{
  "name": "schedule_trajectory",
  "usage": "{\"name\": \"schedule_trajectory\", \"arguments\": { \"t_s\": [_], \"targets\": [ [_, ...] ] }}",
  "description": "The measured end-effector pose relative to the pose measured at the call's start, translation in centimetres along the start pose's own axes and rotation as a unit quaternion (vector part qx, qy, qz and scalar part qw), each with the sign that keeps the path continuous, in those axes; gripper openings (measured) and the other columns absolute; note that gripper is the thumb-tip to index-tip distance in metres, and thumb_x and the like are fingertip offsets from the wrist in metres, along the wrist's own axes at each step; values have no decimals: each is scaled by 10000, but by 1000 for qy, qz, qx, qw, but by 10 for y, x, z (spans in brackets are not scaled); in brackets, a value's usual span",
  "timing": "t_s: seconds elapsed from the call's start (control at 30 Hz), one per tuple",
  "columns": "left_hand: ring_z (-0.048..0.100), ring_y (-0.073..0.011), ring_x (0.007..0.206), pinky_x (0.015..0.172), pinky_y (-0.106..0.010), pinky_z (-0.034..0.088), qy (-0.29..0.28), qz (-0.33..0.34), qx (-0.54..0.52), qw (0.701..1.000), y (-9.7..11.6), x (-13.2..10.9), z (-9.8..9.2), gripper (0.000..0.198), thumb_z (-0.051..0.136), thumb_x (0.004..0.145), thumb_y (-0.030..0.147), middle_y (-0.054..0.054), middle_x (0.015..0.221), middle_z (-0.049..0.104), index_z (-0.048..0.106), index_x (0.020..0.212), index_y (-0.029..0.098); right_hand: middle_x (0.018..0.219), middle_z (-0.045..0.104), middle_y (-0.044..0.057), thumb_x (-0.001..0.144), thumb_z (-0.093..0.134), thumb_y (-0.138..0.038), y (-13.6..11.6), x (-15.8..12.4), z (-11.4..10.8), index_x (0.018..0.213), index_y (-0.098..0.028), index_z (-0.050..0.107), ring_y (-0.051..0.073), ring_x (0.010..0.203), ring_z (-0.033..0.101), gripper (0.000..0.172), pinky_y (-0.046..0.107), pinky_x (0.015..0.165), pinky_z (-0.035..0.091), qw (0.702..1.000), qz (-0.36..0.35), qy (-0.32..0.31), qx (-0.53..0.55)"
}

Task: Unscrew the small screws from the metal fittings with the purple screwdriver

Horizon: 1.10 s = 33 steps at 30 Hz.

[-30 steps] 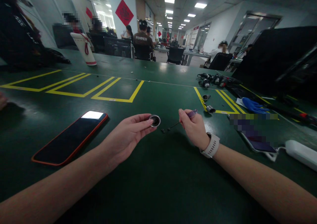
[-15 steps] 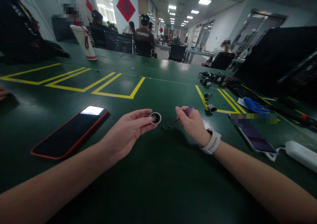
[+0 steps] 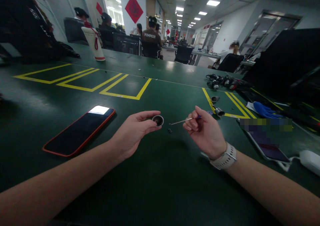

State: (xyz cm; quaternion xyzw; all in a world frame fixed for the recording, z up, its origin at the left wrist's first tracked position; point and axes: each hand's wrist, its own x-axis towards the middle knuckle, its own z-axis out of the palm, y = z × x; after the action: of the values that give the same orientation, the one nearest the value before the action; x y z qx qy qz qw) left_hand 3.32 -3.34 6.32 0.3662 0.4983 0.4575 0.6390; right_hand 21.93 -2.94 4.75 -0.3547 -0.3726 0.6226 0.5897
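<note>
My left hand [image 3: 136,131] pinches a small round metal housing [image 3: 158,120] between thumb and fingers, its dark hollow opening facing me. Closed around a thin screwdriver [image 3: 181,120], my right hand [image 3: 206,131] wears a pale watch band at the wrist. The screwdriver's shaft points left, its tip a short way right of the housing and apart from it. Something tiny and dark shows at the tip, too small to make out. A couple of tiny dark ring-like parts [image 3: 170,130] lie on the green table below the tip. Most of the screwdriver's handle is hidden by my fingers.
A phone in an orange case [image 3: 80,131] lies left, another phone [image 3: 266,139] right. Two metal cup-shaped fittings [image 3: 219,112] sit near yellow tape lines. Beyond are dark cylindrical parts with cables [image 3: 226,81], a blue glove [image 3: 266,109] and a white paper cup [image 3: 94,43].
My right hand has turned palm-up and the screwdriver has swung from steep to nearly level, its tip lifting off the table toward the housing. The view has shifted slightly.
</note>
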Motion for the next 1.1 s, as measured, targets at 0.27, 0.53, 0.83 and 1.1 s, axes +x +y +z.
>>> {"name": "schedule_trajectory", "arguments": {
  "t_s": [0.27,0.53,0.83,1.1],
  "targets": [
    [655,-147,876,817,-256,514,-28,14,18,999,-4,-1,-3,304,643,718,54,-56,956,716,665,1008,143,671,549,-13,889,511,-265,6,-28,5,748,-195,585,109,624,501,174,252,579,392,924,-236,-134,-268],
    [661,-132,830,796,-249,508,-21,60,71,995,-5,-4,0,314,688,679,81,-37,899,728,670,986,142,712,566,34,868,499,-130,1,-40,11,796,-148,538,132,662,496,83,285,624,397,738,-391,-218,-505],
    [676,-156,850,806,-271,521,-44,176,177,967,-13,0,-6,252,695,665,129,-32,897,735,678,915,152,688,591,56,887,466,-158,5,-42,13,803,-143,537,149,645,504,111,295,600,400,651,-453,-243,-559],
    [677,-166,860,811,-290,529,-40,212,198,956,-17,-1,-5,221,665,684,136,-40,909,732,676,905,150,657,583,48,872,484,-164,6,-46,15,767,-149,547,150,629,483,124,298,581,389,612,-480,-240,-581]
  ]
}}
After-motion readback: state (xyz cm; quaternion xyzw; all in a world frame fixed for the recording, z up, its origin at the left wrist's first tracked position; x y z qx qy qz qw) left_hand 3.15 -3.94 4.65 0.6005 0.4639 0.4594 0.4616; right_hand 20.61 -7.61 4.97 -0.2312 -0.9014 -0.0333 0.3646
